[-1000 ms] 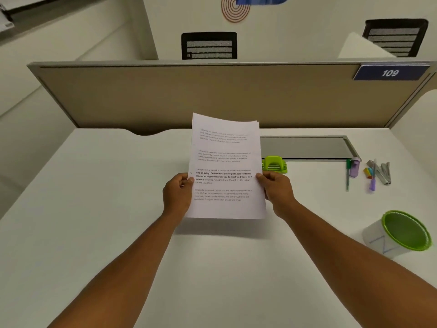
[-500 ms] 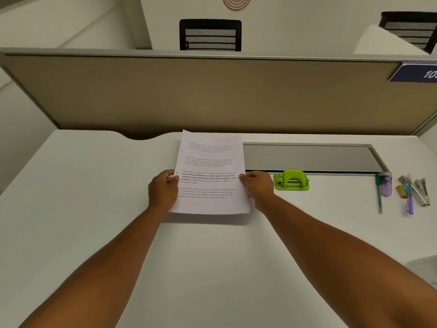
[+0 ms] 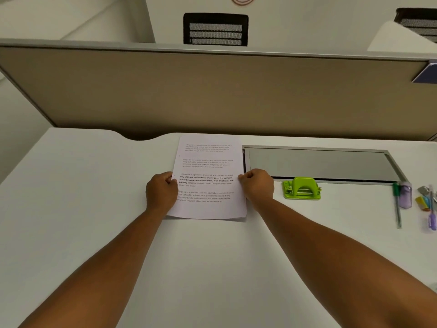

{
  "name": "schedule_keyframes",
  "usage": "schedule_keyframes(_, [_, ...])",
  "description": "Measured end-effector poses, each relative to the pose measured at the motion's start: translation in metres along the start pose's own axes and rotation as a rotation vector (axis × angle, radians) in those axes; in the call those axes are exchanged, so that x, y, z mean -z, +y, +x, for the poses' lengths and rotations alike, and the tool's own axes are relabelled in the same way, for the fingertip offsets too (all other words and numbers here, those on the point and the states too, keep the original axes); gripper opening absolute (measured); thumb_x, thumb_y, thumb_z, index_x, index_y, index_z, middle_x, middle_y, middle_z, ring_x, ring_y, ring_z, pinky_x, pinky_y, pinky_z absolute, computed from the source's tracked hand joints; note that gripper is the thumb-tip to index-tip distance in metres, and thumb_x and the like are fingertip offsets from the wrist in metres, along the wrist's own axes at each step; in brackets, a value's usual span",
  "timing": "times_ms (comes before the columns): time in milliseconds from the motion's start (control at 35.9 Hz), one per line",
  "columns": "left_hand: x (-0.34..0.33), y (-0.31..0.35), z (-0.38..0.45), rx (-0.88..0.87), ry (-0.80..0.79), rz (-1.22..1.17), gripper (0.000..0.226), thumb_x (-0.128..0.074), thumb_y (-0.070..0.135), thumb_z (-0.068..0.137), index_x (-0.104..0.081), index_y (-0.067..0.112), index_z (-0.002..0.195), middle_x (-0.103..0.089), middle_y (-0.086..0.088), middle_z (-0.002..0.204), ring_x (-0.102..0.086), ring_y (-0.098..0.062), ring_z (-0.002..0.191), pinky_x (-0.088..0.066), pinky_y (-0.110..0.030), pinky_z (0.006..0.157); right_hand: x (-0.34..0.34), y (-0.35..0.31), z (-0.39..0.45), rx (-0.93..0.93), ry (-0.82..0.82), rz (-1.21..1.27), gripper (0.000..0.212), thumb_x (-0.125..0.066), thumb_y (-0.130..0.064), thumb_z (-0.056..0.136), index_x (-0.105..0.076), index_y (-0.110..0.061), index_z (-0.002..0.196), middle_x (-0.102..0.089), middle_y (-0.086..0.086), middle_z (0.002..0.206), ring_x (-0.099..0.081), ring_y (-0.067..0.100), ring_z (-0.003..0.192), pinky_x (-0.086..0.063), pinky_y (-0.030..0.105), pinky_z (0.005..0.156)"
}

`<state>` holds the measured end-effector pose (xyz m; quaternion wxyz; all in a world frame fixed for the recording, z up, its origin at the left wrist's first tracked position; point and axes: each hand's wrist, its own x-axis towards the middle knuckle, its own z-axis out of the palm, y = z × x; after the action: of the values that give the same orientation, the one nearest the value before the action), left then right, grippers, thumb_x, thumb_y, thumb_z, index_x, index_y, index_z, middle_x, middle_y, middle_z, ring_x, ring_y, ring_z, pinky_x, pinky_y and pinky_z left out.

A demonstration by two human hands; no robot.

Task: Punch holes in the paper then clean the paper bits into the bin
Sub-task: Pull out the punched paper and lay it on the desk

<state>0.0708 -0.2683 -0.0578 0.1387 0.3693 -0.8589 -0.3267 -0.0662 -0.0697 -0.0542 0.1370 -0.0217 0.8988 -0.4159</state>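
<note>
**deskjockey:** So a second ago you had the paper [image 3: 208, 178] held up off the desk [image 3: 82, 209], and now it's lying pretty much flat near the far edge, top end almost at the partition [image 3: 212, 91]. Your left hand [image 3: 161, 192] has its fingers curled over the left edge with the thumb on top, and your right hand [image 3: 257, 185] pinches the right edge the same way. Looks like more than one sheet, going by the layered bottom edge.

**papercut_pete:** Which to me means you're done squaring the stack and the punching hasn't started. The green hole punch [image 3: 301, 188] sits untouched just right of your right hand, against the front lip of the grey cable tray [image 3: 319, 163].

**deskjockey:** Room-wise you're fine. Loads of bare desk on the left and toward the near edge. The right side is tighter: the pens and stapler stuff [image 3: 425, 204] are bunched by the right edge, well apart from the punch though.

**papercut_pete:** The paper's right edge overlaps the tray's left end a bit, so I'd guess it could snag if you slide it sideways. Can't see the bin in this shot at all, so you'll need to look for it.
</note>
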Motion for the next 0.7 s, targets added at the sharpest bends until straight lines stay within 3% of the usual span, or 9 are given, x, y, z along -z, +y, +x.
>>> schedule_keyframes(139, [-0.002,-0.003,0.007,-0.039,0.023,0.006,0.027,-0.053,0.009,0.097,-0.049,0.014,0.070,-0.073,-0.015,0.110,-0.057,-0.015,0.067,-0.035,-0.011,0.051,-0.005,-0.003,0.003,-0.007,0.024,-0.070,0.016,-0.064,-0.031,0.089,-0.065,-0.015,0.090,-0.066,0.000,0.085,-0.061,0.020,0.078,-0.045,0.028,0.068])
schedule_keyframes(306, [-0.002,-0.012,0.015,-0.034,0.019,0.034,0.016,-0.054,0.011,0.097,-0.063,0.006,0.084,-0.070,-0.014,0.119,-0.060,-0.018,0.070,-0.039,-0.012,0.053,-0.011,-0.007,-0.005,0.068,0.021,-0.135,0.014,-0.061,-0.031,0.091,-0.059,-0.018,0.087,-0.060,-0.003,0.080,-0.057,0.018,0.073,-0.042,0.027,0.066])
schedule_keyframes(585, [-0.005,-0.022,0.022,-0.033,0.057,0.082,0.017,-0.057,0.015,0.095,-0.069,0.004,0.089,-0.071,-0.014,0.104,-0.063,-0.023,0.071,-0.039,-0.015,0.053,-0.015,-0.009,-0.004,0.070,0.029,-0.184,0.015,-0.059,-0.032,0.091,-0.057,-0.018,0.085,-0.062,-0.002,0.081,-0.057,0.017,0.071,-0.043,0.027,0.064])
schedule_keyframes(696, [-0.005,-0.025,0.024,-0.029,0.068,0.084,0.018,-0.057,0.016,0.094,-0.071,0.004,0.096,-0.069,-0.014,0.105,-0.063,-0.025,0.074,-0.048,-0.024,0.059,-0.017,-0.009,-0.005,0.082,0.036,-0.210,0.016,-0.058,-0.034,0.091,-0.058,-0.018,0.088,-0.063,-0.002,0.083,-0.058,0.017,0.073,-0.045,0.028,0.064])
